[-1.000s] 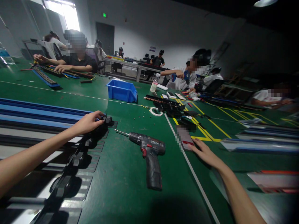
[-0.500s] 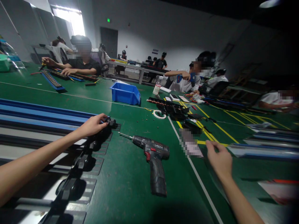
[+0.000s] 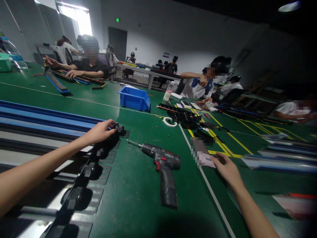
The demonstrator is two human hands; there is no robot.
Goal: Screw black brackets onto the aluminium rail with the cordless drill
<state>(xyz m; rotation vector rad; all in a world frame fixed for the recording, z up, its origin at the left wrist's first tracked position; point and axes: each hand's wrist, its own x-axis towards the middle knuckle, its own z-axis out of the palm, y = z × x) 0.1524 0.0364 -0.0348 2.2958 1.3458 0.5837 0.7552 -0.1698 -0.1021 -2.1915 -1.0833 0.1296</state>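
Note:
My left hand (image 3: pixel 102 132) is closed round the black end fitting (image 3: pixel 120 129) of a long blue bar (image 3: pixel 49 119) on the left. At the right, my right hand (image 3: pixel 229 170) has its fingers stretched out and slightly bent, with the tips at the edge of a flat pinkish sheet (image 3: pixel 208 160). Part of that sheet is blurred out, and I see no firm grip on it. Between both hands a black and red cordless drill (image 3: pixel 164 162) lies on its side, its long bit pointing toward my left hand.
A blue plastic bin (image 3: pixel 133 98) stands beyond the drill on the green table (image 3: pixel 133 205). Nearby lie a white ring (image 3: pixel 170 122), black parts (image 3: pixel 185 115) and tiny loose pieces. More bars (image 3: pixel 292 160) lie at right. Co-workers sit across the table, one holding a blue power tool (image 3: pixel 198 82).
My right hand has shifted left to the edge of the pinkish sheet, its fingers reaching out more. My left hand keeps its hold on the fitting. The view has turned slightly.

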